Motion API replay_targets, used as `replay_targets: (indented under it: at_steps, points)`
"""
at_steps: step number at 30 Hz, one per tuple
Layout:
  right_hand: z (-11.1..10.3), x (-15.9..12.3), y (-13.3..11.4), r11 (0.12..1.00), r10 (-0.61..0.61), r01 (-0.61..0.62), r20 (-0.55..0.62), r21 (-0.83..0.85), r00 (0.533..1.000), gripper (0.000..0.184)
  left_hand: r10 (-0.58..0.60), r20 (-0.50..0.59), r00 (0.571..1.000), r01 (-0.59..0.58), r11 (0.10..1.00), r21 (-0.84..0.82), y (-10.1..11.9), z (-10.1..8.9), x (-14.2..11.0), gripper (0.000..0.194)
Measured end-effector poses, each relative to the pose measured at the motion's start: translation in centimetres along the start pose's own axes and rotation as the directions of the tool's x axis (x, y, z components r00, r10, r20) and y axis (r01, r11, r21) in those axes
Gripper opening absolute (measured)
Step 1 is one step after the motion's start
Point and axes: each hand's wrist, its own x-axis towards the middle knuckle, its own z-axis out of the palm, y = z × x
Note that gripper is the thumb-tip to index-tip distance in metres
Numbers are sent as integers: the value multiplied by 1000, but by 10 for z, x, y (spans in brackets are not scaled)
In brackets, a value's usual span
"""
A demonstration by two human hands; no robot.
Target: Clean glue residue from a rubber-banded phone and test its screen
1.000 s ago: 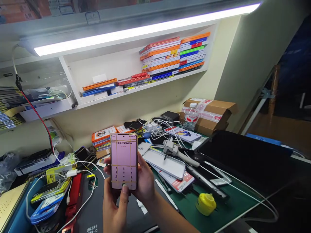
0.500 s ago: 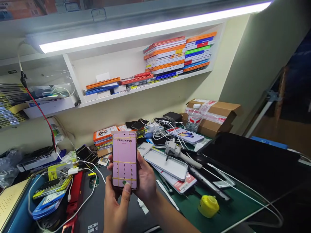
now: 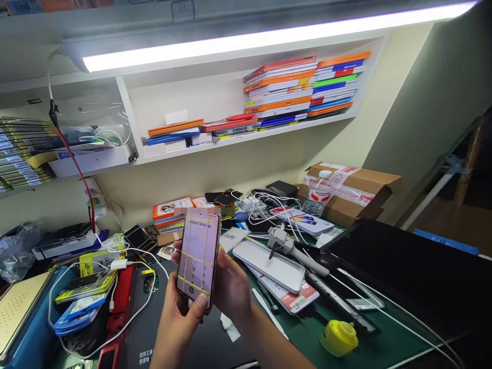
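A lit smartphone (image 3: 199, 256) is held upright and slightly tilted above the dark grey work mat (image 3: 142, 318). Yellow rubber bands cross its screen, which shows a number keypad with a green call button. My left hand (image 3: 179, 312) grips the lower left edge, its thumb lying over the bottom right of the phone. Behind and along the right side, my right hand (image 3: 232, 287) supports it; some of its fingers are hidden by the phone.
Right of the hands lie a white tray (image 3: 269, 264), a grey caliper-like tool (image 3: 295, 251) and a yellow container (image 3: 339, 338). A water bottle (image 3: 318, 193) stands by a cardboard box (image 3: 349, 192). White cables (image 3: 154, 287) loop at left near a red holder (image 3: 121, 302).
The phone has turned and tilted, its top leaning right, and both hands turned with it. The surroundings have shifted right in the view as the head moved.
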Motion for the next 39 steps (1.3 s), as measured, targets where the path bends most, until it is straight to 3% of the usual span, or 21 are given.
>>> replay_targets:
  at_steps: [4,10,18,22,25,30,32,35,37,39]
  points:
    - [-9,1,-4,993,-30,35,54,-109,998,60,-2,149,989,10,998,-57,4,-20,4,93]
    - [-15,5,-20,955,-80,116,140,-273,987,76,-68,304,950,72,997,0,10,-36,3,100]
    - [-16,3,-35,897,-75,149,189,-417,979,78,-70,251,965,84,995,-46,14,-33,0,96]
    - [-20,1,-31,895,-96,167,186,-413,978,73,-86,277,957,92,996,-7,12,-39,2,98]
    - [-21,3,-28,899,-86,159,192,-408,978,81,-83,289,954,88,996,-7,7,-44,3,101]
    - [-16,8,-28,912,-51,122,186,-392,981,85,-71,401,914,92,995,-34,2,-46,7,107]
    - [-14,8,-28,913,-56,121,175,-389,983,83,-64,406,912,87,995,-38,1,-48,8,107]
    - [-14,3,-27,892,-32,89,133,-444,991,68,-71,323,944,85,996,-31,1,-53,12,109]
    - [-17,0,-24,881,4,1,8,-474,1000,56,-74,218,973,72,997,17,6,-56,16,106]
    - [-22,0,-20,892,39,-129,-210,-434,977,51,-48,135,990,31,992,124,15,-58,24,96]
